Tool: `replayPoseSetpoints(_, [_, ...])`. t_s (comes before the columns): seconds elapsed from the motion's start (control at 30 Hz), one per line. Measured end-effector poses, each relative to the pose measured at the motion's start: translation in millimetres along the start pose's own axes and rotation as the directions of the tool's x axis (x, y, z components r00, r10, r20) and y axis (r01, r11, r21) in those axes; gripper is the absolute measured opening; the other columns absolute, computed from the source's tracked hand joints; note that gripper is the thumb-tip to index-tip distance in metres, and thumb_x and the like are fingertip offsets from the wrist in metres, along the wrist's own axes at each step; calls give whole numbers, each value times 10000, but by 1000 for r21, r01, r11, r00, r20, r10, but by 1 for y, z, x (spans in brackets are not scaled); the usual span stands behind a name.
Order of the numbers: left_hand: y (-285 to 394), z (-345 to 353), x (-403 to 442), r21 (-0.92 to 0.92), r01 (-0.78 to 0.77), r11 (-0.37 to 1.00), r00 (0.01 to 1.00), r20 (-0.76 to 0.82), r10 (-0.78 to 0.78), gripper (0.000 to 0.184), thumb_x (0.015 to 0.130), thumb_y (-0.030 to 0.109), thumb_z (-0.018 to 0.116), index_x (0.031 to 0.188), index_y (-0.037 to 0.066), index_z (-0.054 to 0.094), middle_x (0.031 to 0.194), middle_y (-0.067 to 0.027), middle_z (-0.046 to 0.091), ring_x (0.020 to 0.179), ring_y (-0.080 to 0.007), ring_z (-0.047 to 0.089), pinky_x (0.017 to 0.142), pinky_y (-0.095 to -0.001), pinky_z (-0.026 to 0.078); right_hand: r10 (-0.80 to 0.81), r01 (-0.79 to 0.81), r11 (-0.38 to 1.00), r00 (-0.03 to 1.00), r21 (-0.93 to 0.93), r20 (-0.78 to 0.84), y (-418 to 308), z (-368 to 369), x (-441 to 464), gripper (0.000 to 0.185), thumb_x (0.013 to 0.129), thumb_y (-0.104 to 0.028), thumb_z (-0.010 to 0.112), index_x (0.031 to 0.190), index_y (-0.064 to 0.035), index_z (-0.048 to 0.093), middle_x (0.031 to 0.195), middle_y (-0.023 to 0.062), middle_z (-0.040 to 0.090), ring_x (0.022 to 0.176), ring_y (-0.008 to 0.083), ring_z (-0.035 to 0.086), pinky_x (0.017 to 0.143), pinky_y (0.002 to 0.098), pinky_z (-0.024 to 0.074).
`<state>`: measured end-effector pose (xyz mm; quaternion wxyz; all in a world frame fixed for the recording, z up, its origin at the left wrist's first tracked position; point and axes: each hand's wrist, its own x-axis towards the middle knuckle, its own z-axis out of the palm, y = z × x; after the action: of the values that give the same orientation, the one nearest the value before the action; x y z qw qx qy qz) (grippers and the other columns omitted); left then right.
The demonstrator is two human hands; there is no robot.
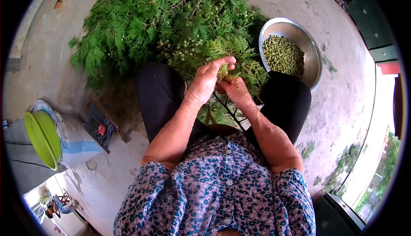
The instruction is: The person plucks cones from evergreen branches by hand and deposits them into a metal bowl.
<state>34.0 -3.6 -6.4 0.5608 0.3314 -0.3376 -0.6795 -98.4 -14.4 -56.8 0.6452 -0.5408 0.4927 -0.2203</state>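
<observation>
Between my knees, my left hand has its fingers bent around the light-green tip of an evergreen branch with flat, scaly leaves. My right hand is closed on the same branch, just below and to the right of the left one. A dark bare stem runs down from there toward my lap. What lies inside my fingers is mostly hidden. In front of my legs spreads a large heap of cut evergreen branches, some carrying clusters of pale green cones.
By my right knee stands a metal basin partly filled with small green cones. To the left are a lime-green plastic basin and a white-and-blue woven sack. Leaf scraps lie on the concrete floor at right.
</observation>
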Motion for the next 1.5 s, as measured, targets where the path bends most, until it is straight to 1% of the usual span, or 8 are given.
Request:
replayPoseSetpoints(0.57, [4, -50, -10, 17, -4, 1000, 602, -799, 16, 284, 846, 101, 514, 1120, 28, 517, 1041, -89, 570, 915, -176, 551, 823, -301, 429, 106, 92, 839, 939, 536, -327, -30, -24, -29, 394, 856, -399, 517, 690, -43, 492, 689, 139, 603, 511, 174, 555, 513, 309, 471])
replayPoseSetpoints(0.8, [-27, -88, -13, 172, 232, 957, 686, -727, -36, 299, 816, 97, 535, 1107, 29, 535, 1058, -83, 571, 935, -184, 540, 819, -317, 402, 119, 169, 757, 914, 631, -387, -35, -41, -34, 407, 830, -446, 535, 718, -61, 461, 667, 126, 557, 507, 199, 478, 517, 319, 416])
replayPoseSetpoints(0.93, [-20, -69, -15, 106, 463, 880, 592, -776, -218, 396, 766, 376, 648, 994, 53, 608, 972, -63, 581, 920, -175, 519, 829, -347, 381, 152, 193, 731, 889, 655, -432, -39, -49, -35, 370, 857, -411, 509, 716, -73, 455, 671, 116, 552, 526, 199, 463, 529, 318, 408])
replayPoseSetpoints(0.97, [-31, -84, -14, 69, 497, 865, 692, -633, -347, 567, 697, 510, 666, 1057, 80, 581, 1128, -98, 528, 1114, -220, 416, 952, -416, 264, 142, 217, 708, 888, 672, -437, -37, -52, -34, 392, 842, -434, 523, 716, -69, 455, 670, 119, 555, 533, 195, 468, 530, 317, 409])
replayPoseSetpoints(1.23, [-7, -22, -20, 363, 394, 845, 905, 10, -426, 929, 551, 257, 801, 1297, 12, 305, 1333, -217, 311, 1266, -303, 245, 1046, -388, 194, 152, 254, 664, 875, 703, -460, -44, -56, -35, 370, 859, -415, 503, 723, -78, 437, 659, 98, 535, 542, 185, 446, 535, 310, 386])
replayPoseSetpoints(1.4, [-21, -25, -20, 465, 501, 730, 849, -100, -519, 640, 615, 174, 749, 1146, -52, 473, 1161, -172, 508, 1145, -245, 412, 972, -297, 292, 215, 258, 628, 849, 734, -483, -51, -58, -35, 331, 899, -367, 445, 728, -85, 420, 630, 81, 494, 520, 169, 400, 503, 298, 358])
replayPoseSetpoints(1.47, [-15, -32, -15, 619, 632, 466, 736, -292, -610, 596, 609, 170, 751, 1105, -60, 514, 1139, -168, 530, 1081, -232, 461, 924, -280, 325, 230, 280, 592, 840, 756, -491, -51, -61, -35, 327, 908, -356, 429, 728, -84, 417, 625, 78, 486, 518, 166, 387, 501, 292, 352])
replayPoseSetpoints(1.5, [-20, -32, -26, 557, 426, 713, 903, -214, -372, 562, 614, 154, 744, 1092, -49, 531, 1079, -136, 570, 978, -200, 514, 885, -276, 356, 240, 290, 576, 834, 765, -497, -53, -63, -35, 330, 913, -351, 420, 722, -83, 412, 620, 78, 479, 519, 163, 379, 500, 290, 350])
